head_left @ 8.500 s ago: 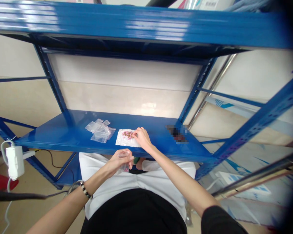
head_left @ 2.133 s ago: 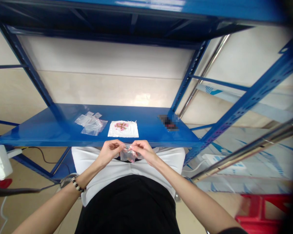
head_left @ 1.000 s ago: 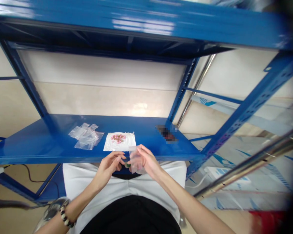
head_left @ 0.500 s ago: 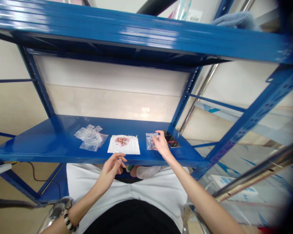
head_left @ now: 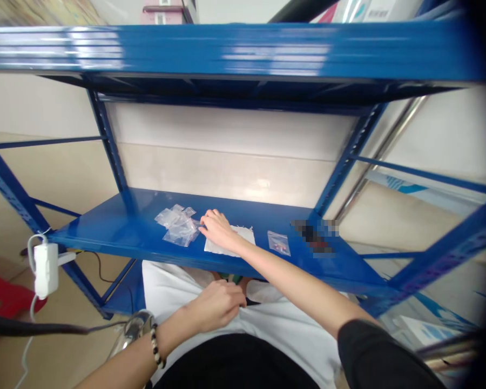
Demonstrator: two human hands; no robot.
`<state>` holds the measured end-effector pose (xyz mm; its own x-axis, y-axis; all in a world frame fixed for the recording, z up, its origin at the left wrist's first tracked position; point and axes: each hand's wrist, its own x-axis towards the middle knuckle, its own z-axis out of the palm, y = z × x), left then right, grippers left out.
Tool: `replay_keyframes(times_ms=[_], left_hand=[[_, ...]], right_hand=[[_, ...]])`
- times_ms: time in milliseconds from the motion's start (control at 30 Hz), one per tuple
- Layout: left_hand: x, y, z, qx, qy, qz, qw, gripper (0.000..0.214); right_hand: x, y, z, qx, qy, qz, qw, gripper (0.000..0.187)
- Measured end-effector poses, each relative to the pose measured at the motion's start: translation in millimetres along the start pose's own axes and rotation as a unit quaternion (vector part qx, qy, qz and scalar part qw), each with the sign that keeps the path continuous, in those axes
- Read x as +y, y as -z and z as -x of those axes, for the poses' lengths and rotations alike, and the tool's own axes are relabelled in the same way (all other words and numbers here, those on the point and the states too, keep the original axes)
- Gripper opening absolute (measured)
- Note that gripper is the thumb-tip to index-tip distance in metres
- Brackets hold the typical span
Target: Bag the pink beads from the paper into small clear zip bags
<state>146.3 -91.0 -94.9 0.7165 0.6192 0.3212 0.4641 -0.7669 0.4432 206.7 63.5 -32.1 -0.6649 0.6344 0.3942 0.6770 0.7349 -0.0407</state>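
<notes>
Progress, as we judge it: one filled, several left.
Nearest, in front of the white cloth [head_left: 248,235], we have the left hand [head_left: 222,303], fingers curled; we cannot tell whether it grips anything. One bag with pink pieces [head_left: 279,243] lies right of the cloth, seemingly finished. The right hand [head_left: 218,228] crosses the cloth, fingers bent, fingertips by the pile of clear bags [head_left: 179,226] to its left; we cannot tell if it pinches one. Count: one cloth, one filled bag; piled bags overlap, uncountable.
</notes>
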Motion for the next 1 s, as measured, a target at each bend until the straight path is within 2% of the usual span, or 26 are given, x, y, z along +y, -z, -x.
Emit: replay_keyframes(times_ms=[67,133,200,333,433,500,667,767,833,933,1000], left_hand=[[-0.2,-0.8,1.7,-0.035,-0.02,-0.05,0.998,0.02],[-1.2,-1.4,1.6,-0.046,-0.028,-0.063,0.997,0.019],[-3.1,-1.1,0.5,-0.041,-0.03,-0.066,0.997,0.019],[-9.7,2.5,-1.4,-0.007,-0.015,-0.069,0.997,0.021],[-16.1,7.3,-0.6,0.051,0.032,-0.063,0.996,0.022],[-20.7,11.7,0.8,0.11,0.08,-0.046,0.99,0.024],[-28.4,26.5,1.7,0.262,0.168,-0.035,0.95,0.028],[-29.0,32.0,1.0,0.323,0.174,-0.021,0.93,0.026],[-29.3,32.7,1.4,0.363,0.176,0.012,0.915,0.021],[-31.1,31.3,2.3,0.398,0.199,0.107,0.889,0.014],[-32.2,29.8,1.1,0.379,0.208,0.215,0.876,0.012]], right_hand=[[-12.2,-13.3,-18.1,-0.014,-0.029,-0.03,0.999,0.02],[-18.1,-24.9,-32.5,-0.025,-0.082,-0.061,0.994,0.021],[-18.4,-34.2,-42.9,-0.032,-0.121,-0.083,0.989,0.017],[-7.4,-43.3,-53.3,-0.041,-0.154,-0.109,0.981,0.009],[5.8,-38.7,-56.3,-0.033,-0.174,-0.121,0.977,0.009],[14.5,-30.9,-57.7,-0.024,-0.184,-0.127,0.974,0.01],[28.9,-4.7,-56.9,0.013,-0.208,-0.131,0.969,0.01],[29.8,14.2,-45.8,0.052,-0.212,-0.127,0.968,0.012],[25.9,28.8,-29.6,0.101,-0.197,-0.146,0.964,0.013],[13.2,50.3,10.8,0.182,-0.15,-0.229,0.944,0.014],[1.3,60.5,46.5,0.205,-0.127,-0.308,0.92,0.013]])
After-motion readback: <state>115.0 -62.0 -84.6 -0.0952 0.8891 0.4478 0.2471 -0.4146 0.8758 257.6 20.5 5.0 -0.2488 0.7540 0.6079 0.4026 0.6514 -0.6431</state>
